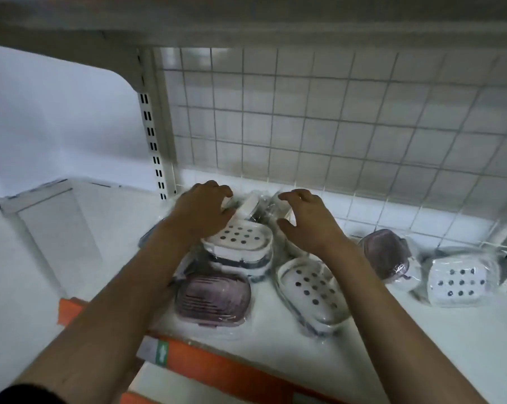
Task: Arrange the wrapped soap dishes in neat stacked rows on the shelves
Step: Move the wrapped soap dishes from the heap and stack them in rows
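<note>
Shelf: a white shelf board [392,345] with an orange front edge [217,365] carries the wrapped soap dishes; a wire grid back panel [334,126] stands behind them.
Left hand: the left hand [201,209] reaches to the back of the shelf, its grip curled down over a white dish in clear wrap [248,208] tilted on edge at about 12 o'clock of the pile; whether the fingers actually clamp it I cannot tell.
Right hand: the right hand [307,220] hovers just to the 3 o'clock side of that tilted dish, fingers spread and bent, grip apart, over crumpled clear wrap [275,205].
Centre stack: a white oval soap dish with dark drain holes [239,240] sits on top of another wrapped dish, right below the left hand.
Front left: a mauve slotted soap dish in clear wrap [213,298] lies at 7 o'clock of the stack, near the orange edge.
Front centre: a second white holed dish [312,290] lies slanted under the right forearm, at 5 o'clock of the stack.
Right side: a mauve wrapped dish [386,255] and, at its 3 o'clock, a white holed wrapped dish [459,281] lie apart from the pile.
Label: a small green arrow tag [161,351] is on the orange edge.
</note>
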The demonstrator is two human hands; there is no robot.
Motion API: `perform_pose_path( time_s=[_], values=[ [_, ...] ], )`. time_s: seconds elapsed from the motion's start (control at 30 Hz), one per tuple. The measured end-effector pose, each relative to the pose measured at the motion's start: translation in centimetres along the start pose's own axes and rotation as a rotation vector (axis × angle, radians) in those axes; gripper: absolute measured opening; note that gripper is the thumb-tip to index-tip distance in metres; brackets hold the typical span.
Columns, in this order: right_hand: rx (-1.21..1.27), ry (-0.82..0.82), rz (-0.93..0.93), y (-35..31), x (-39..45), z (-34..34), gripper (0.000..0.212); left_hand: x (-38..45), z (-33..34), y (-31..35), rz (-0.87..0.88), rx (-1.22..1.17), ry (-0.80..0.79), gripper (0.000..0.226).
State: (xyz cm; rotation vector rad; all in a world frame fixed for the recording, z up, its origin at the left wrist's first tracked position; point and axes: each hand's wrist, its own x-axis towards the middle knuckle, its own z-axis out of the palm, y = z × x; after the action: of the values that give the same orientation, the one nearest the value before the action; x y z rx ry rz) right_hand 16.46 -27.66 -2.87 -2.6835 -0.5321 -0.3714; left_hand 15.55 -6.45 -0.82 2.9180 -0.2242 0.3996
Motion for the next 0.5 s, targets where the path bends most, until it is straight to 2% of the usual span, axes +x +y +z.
perform_pose_path(
  time_s=[0.3, 0.5],
  values=[
    [-0.113, -0.269, 0.147, -0.6, 4.9, 0.4, 0.074, 6.9, 1.8, -3.1, 0.087, -0.047, -0.215, 0.053],
    [-0.092, -0.328, 0.225, 0.4, 5.3, 1.2, 0.081, 8.1, 3.4, -4.0, 0.067, -0.042, -0.329, 0.057]
  ],
)
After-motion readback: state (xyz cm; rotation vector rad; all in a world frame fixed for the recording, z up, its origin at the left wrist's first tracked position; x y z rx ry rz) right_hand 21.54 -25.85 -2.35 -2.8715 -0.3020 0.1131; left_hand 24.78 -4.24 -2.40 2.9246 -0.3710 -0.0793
